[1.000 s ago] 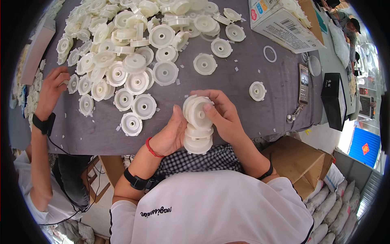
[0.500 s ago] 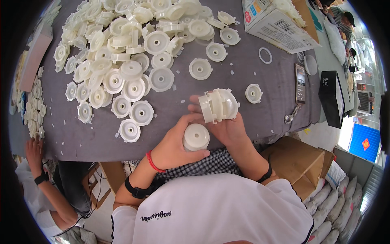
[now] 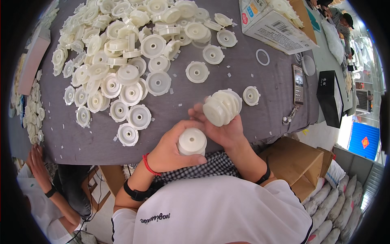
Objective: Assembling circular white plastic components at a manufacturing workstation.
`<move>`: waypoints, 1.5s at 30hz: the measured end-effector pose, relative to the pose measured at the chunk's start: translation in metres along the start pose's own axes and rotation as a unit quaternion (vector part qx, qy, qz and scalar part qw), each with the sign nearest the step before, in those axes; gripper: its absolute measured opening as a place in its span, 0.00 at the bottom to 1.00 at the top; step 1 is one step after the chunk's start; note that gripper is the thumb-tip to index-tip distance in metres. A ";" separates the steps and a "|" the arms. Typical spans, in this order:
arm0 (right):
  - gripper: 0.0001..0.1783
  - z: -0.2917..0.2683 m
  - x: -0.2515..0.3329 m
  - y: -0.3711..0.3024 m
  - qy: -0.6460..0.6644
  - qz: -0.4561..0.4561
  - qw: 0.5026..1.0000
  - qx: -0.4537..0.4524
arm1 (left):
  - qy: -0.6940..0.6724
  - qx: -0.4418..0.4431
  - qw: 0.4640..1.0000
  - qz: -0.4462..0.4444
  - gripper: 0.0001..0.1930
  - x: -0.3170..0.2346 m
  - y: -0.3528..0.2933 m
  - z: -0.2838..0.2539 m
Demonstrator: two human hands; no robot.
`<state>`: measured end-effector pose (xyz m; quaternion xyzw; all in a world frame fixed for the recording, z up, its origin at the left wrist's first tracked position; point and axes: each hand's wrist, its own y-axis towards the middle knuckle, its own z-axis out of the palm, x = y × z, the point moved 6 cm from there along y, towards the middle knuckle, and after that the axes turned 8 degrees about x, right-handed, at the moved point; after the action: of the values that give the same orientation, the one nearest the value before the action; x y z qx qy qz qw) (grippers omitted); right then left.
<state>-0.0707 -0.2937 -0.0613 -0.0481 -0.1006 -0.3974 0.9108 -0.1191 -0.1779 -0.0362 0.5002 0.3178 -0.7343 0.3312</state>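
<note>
The left hand (image 3: 172,152) is wrapped around a short stack of cream plastic discs (image 3: 191,141), fingers curled shut on its side, thumb underneath, just off the near edge of the grey table (image 3: 260,81). The right hand (image 3: 223,130) sits at about two o'clock from it, fingers closed on a taller stack of the same ribbed discs (image 3: 222,107), which tilts so its end face looks toward seven o'clock (slightly blurred, so the exact number of discs cannot be told). The two stacks are apart, not touching.

At ten to twelve o'clock from the hands a large heap of loose discs (image 3: 122,53) covers the cloth; a single disc (image 3: 251,95) lies just beside the tall stack at three o'clock. Farther out at one o'clock stand a cardboard box (image 3: 270,26) and a thin white ring (image 3: 263,57), with a phone (image 3: 298,83) at two o'clock.

To handle these stacks well, it looks wise to keep each one squeezed evenly along its side so no disc slips out, and to line up the centre holes and rims squarely before bringing faces together.
</note>
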 end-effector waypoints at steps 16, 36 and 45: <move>0.14 0.052 -0.040 0.024 -0.683 0.026 0.725 -0.079 | -0.274 -0.080 0.957 -0.047 0.45 0.027 -0.046 -0.023; 0.14 0.067 -0.069 0.037 -0.688 0.033 0.696 0.204 | 0.019 -0.330 0.911 -0.245 0.23 0.032 -0.260 -0.081; 0.13 0.012 0.122 -0.055 -0.754 -0.283 0.512 -0.299 | 0.657 -0.277 0.701 -0.034 0.30 -0.022 -0.073 -0.069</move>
<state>-0.0315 -0.4164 -0.0217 -0.5678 -0.6329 -0.4553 0.2640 -0.1352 -0.0773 -0.0261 0.7303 0.6603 -0.1093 0.1369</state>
